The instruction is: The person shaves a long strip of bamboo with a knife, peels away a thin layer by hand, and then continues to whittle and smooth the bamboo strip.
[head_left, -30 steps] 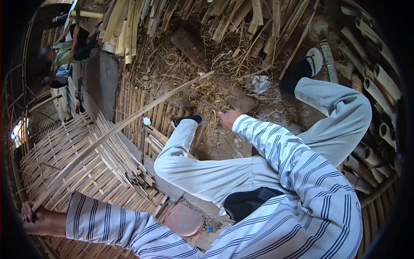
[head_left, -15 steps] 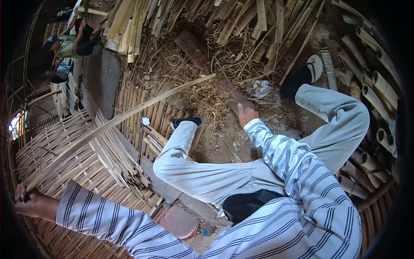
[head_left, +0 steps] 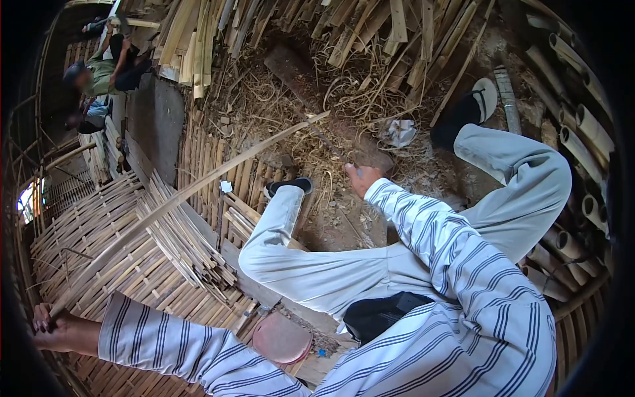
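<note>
In the head view, my left hand [head_left: 53, 329] at the lower left edge is closed around one end of a long bamboo strip [head_left: 178, 197]. The strip slants up to the right, its far end over the shavings near a dark wooden plank [head_left: 288, 66]. My right hand [head_left: 363, 180] is wrapped round the handle of a knife [head_left: 322, 137]. Its blade points up and left and crosses close by the strip's far end, dim against the plank. The knife's handle is mostly hidden in my fingers.
Curly shavings [head_left: 357, 96] cover the ground below a heap of split bamboo [head_left: 370, 30]. Bamboo poles [head_left: 592, 126] are stacked at right, woven bamboo [head_left: 86, 245] lies at left. A crumpled white wrapper [head_left: 399, 132] lies near my foot. Another person [head_left: 102, 73] sits at upper left.
My right hand has shifted slightly left and down, with the knife turned so its blade looks darker. My left hand has moved a little to the right with the strip.
</note>
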`<action>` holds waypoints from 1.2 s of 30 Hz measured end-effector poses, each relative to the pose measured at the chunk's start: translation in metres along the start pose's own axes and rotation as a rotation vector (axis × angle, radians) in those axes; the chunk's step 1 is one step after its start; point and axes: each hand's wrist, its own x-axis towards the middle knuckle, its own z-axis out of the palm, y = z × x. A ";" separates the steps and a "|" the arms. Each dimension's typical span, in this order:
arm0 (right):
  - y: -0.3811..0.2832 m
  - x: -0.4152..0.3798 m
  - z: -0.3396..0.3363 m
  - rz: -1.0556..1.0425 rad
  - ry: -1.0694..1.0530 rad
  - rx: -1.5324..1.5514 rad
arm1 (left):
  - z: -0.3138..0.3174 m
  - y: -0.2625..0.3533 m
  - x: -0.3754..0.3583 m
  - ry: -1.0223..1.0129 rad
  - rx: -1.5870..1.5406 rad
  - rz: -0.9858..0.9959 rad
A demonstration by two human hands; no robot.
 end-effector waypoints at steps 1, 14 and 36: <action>0.009 0.004 -0.001 0.047 -0.016 0.014 | 0.001 0.000 -0.003 -0.004 0.034 0.030; 0.042 0.033 -0.012 0.277 0.045 -0.136 | -0.001 -0.004 0.025 0.047 -0.185 -0.070; 0.049 0.049 0.006 0.144 0.187 -0.200 | -0.017 -0.017 0.012 -0.118 -0.114 0.008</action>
